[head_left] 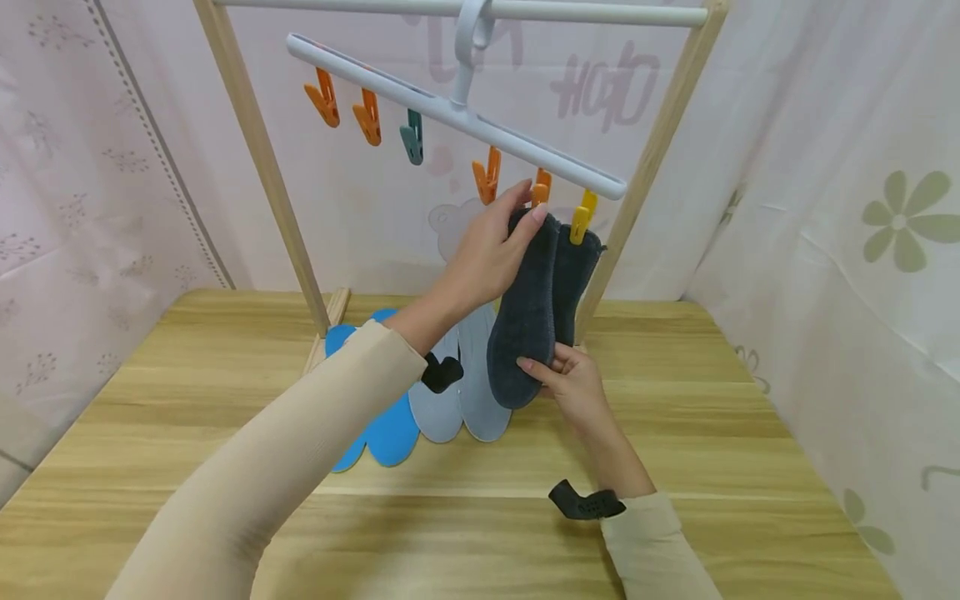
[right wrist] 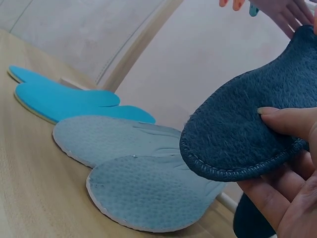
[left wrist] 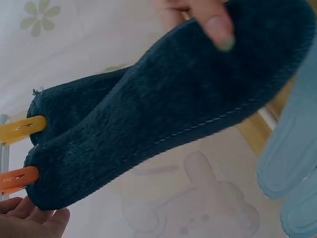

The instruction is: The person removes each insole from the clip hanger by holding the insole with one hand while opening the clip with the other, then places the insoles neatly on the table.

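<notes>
A dark, fuzzy insole hangs by its narrow end from an orange clip. My right hand pinches its wide lower end, thumb on the plush face and fingers behind. Up at the clipped end is my left hand, its fingers fairly straight and touching the edge beside the clip. A second dark insole hangs just behind and to the right, from a yellow clip. Both clips belong to a white hanger, which tilts down to the right.
Several other clips, orange and one green, dangle from the hanger. It hooks over a white rod on a wooden frame. Grey insoles and blue insoles lie on the wooden table below. Patterned curtains surround it.
</notes>
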Available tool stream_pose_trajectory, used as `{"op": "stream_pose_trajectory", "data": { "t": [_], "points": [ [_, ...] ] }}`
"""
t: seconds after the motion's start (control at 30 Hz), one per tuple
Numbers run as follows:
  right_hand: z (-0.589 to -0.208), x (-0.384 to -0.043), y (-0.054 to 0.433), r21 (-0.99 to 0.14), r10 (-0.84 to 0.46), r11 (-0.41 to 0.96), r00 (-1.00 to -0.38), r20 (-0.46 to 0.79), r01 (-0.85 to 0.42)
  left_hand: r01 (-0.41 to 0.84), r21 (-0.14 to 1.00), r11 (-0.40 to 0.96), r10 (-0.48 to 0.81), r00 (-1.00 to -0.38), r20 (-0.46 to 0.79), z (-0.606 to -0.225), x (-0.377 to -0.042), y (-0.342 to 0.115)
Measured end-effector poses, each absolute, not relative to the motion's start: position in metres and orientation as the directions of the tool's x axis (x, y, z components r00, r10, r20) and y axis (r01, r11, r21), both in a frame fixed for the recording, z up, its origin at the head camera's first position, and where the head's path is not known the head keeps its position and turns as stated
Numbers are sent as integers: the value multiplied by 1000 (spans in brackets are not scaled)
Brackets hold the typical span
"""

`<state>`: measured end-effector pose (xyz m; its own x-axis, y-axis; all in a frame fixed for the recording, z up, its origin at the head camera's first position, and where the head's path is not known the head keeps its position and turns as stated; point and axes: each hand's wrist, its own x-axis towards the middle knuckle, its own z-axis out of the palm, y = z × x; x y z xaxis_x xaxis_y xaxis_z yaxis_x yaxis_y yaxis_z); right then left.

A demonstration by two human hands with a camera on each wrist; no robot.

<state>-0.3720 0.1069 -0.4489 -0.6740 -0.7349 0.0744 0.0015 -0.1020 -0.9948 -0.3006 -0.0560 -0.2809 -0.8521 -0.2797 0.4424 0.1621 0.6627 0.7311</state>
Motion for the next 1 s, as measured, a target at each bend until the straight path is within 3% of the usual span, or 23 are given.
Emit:
{"op": "stream_pose_trajectory", "data": {
  "t": [0.37, 1.0],
  "points": [
    [-447, -369, 108, -994, -741, -113, -666, 87, -4, 274, 765, 582, -243, -840, 486, -262, -318, -56],
    [-445, -370, 110, -996, -745, -87, -662, 77, -17, 155, 894, 421, -405, -849, 338, -245, -323, -51]
  ]
}}
